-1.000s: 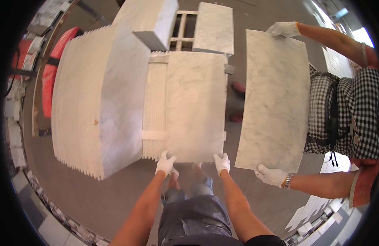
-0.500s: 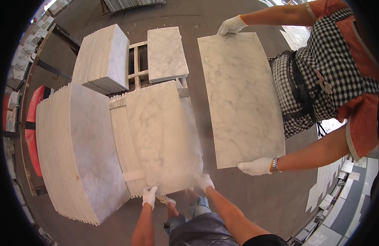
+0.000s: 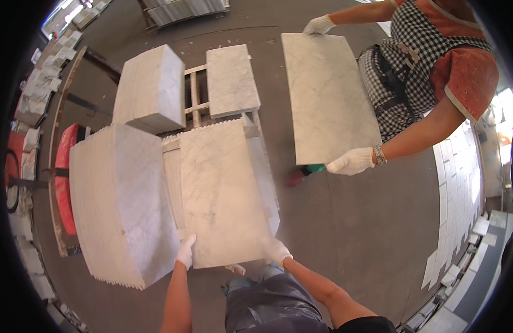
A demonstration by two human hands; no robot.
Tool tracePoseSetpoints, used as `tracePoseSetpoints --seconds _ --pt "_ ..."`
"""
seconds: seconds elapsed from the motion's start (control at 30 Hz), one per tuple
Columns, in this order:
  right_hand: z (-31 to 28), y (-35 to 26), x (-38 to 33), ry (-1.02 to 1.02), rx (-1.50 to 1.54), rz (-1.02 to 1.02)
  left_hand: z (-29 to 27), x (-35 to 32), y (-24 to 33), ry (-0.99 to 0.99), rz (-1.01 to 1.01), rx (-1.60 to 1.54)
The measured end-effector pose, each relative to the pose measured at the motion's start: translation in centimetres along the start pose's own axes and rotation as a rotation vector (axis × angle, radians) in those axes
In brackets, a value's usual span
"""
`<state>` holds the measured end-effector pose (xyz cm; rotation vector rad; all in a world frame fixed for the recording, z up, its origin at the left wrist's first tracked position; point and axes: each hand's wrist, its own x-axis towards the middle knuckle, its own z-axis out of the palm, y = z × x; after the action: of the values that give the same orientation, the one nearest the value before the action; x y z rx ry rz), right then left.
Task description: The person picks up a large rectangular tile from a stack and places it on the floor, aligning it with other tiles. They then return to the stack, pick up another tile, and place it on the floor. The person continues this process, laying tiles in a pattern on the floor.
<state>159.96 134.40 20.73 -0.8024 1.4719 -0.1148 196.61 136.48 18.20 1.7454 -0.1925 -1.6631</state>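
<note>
A grey-veined white marble slab lies in front of me, over a stack of similar slabs. My left hand, in a white glove, is closed on its near left corner, the thumb along the side edge. At the near right corner my right hand, also gloved, grips the slab; its fingers are partly hazy in the picture. To the right, a co-worker's gloved hands hold another marble slab by its two ends, off the floor.
A tall row of upright slabs stands close at my left, with another block of slabs beyond it. A smaller pile sits on a wooden pallet frame. Farther left is a metal rack; tiles lie along the right.
The co-worker has moved farther away with their slab, now higher in view. My hands still grip the near corners of my slab, which has shifted slightly against the stack. My view has tilted up.
</note>
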Motion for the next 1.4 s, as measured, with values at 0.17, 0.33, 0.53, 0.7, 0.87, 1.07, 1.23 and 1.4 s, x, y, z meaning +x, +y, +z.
tracePoseSetpoints --seconds 0.17,0.33,0.53,0.7,0.87,1.07,1.23,1.4 --pt "4.3 -0.5 -1.7 -0.024 0.031 -0.147 -4.0 2.3 3.0 0.245 0.128 0.402" --pt "5.0 -0.4 -3.9 -0.039 0.046 -0.074 -4.8 1.2 3.5 0.234 0.046 0.463" --pt "4.5 0.3 -7.5 -0.009 -0.001 -0.128 -3.7 -2.8 3.3 0.248 0.089 0.507" --pt "4.1 2.5 -10.1 -0.223 0.444 -0.103 -4.5 -6.9 2.5 -0.040 -0.001 0.265" --pt "6.3 2.8 -10.9 -0.224 1.028 -0.091 -4.3 -11.1 1.6 -0.003 0.044 0.342" --pt "5.4 3.6 -13.8 -0.159 0.758 -0.311 -2.3 -17.2 1.9 0.223 0.060 0.502" --pt "4.7 2.6 -17.0 -0.072 0.650 -0.311 -1.4 -22.3 2.7 0.083 0.160 0.597" --pt "3.2 2.2 -21.9 -0.085 0.588 -0.380 -0.4 -28.7 4.0 -0.023 0.180 0.513"
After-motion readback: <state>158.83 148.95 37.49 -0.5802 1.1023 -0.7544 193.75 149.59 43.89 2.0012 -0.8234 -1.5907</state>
